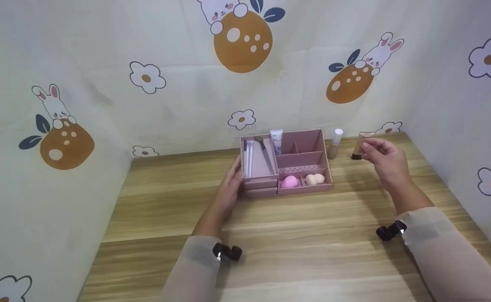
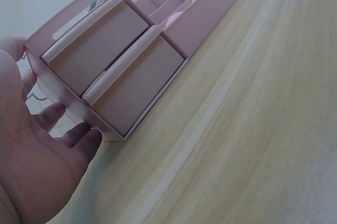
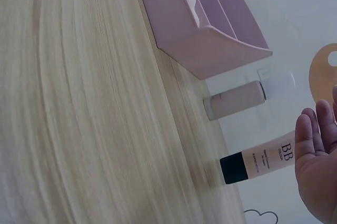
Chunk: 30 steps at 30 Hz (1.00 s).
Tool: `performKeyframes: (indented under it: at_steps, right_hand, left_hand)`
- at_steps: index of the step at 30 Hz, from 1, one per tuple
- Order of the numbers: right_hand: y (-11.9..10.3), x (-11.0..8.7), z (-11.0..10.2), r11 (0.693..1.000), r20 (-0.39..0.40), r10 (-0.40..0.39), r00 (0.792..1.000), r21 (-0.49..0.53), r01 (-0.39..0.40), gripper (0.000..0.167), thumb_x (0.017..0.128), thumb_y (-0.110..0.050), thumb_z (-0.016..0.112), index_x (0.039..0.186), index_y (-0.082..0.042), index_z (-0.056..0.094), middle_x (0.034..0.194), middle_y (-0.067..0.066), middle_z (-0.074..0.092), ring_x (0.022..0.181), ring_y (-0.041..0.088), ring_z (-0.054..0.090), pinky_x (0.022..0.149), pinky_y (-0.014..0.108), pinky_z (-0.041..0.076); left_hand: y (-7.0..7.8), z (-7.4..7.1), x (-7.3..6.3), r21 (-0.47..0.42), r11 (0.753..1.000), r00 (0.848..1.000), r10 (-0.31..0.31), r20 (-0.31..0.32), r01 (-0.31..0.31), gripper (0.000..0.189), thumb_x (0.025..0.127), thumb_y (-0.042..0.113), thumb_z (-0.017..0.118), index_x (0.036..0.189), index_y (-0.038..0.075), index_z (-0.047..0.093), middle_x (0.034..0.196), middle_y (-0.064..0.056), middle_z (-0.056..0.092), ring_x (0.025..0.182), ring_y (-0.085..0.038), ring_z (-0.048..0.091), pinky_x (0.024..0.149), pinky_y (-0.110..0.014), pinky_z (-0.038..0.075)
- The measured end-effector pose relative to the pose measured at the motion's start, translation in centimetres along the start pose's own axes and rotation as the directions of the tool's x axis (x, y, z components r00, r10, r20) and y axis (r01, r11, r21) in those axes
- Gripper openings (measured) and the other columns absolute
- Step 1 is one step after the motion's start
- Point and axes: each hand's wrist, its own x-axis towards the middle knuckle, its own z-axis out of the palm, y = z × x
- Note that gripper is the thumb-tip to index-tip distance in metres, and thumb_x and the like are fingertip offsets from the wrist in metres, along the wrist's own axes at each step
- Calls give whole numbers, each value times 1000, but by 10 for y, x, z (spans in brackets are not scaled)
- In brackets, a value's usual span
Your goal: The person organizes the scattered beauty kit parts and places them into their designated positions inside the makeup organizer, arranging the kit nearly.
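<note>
A pink makeup organizer (image 1: pixel 306 189) stands on the table, and my left hand (image 1: pixel 230 186) touches its left side with loosely extended fingers. In the left wrist view, two drawers (image 2: pixel 139 84) face front below that hand's side of the box. Right of the organizer, a tube of BB cream (image 1: pixel 359 147) stands on its black cap (image 3: pixel 233 168). My right hand (image 1: pixel 390 161) pinches the tube near its upper end; the fingertips partly hide it in the right wrist view. Between tube and organizer stands a foundation bottle (image 1: pixel 333 149) with a white cap.
The organizer holds makeup brushes (image 1: pixel 264 149), a white tube (image 1: pixel 276 140), a pink makeup sponge (image 1: pixel 290 181) and beige sponges (image 1: pixel 315 179). Behind and beside the wooden table (image 1: pixel 291 235) hangs a patterned cloth (image 1: pixel 186 113), close to the bottle and BB cream.
</note>
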Motion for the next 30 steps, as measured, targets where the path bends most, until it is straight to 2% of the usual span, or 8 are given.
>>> performKeyframes:
  at_steps: [4,10,14,20,26,30]
  right_hand:
    - [-1,4,-4,1000,-24,8,1000,11,-8,39,96,-11,81,127,8,68,103,-3,76,86,7,73,79,19,64]
    - [1,14,-12,1000,-100,-4,995,-4,3,41,94,-12,83,128,4,68,99,-6,74,92,7,68,77,17,62]
    - [0,18,-15,1000,-134,-8,991,8,9,40,94,-7,81,129,5,66,100,-5,72,93,7,66,74,17,61]
    - [-5,19,-17,999,-176,51,983,4,-51,35,94,-8,82,126,-2,69,102,-6,70,94,6,65,73,16,60]
    - [-1,27,-21,991,-181,127,975,-21,-133,44,93,-15,84,133,-8,67,112,-8,69,103,4,66,82,16,60]
    - [2,33,-20,982,-177,150,973,-84,-166,51,95,-21,83,141,-10,63,120,-9,66,111,4,64,89,16,59]
  left_hand:
    - [0,0,0,-10,1000,1000,3,4,-3,61,108,60,50,164,53,30,179,14,24,169,-24,14,138,-54,14]
    - [1,0,-1,22,1000,1000,5,-10,-5,63,108,59,48,167,48,29,180,11,23,170,-26,13,137,-57,12]
    - [2,0,-2,22,1000,1000,-11,-16,11,60,109,58,48,165,51,31,180,11,21,170,-25,12,138,-56,12]
    - [2,1,-1,4,1000,1000,-15,-3,15,59,109,59,47,165,53,30,180,10,20,170,-25,12,138,-54,15]
    - [2,1,-2,-9,1000,1000,-10,-4,10,57,109,57,47,164,54,32,180,9,21,169,-25,14,138,-53,15]
    - [2,2,-1,-23,1000,1000,-17,-5,17,56,109,56,48,163,56,32,180,10,21,169,-24,15,138,-51,17]
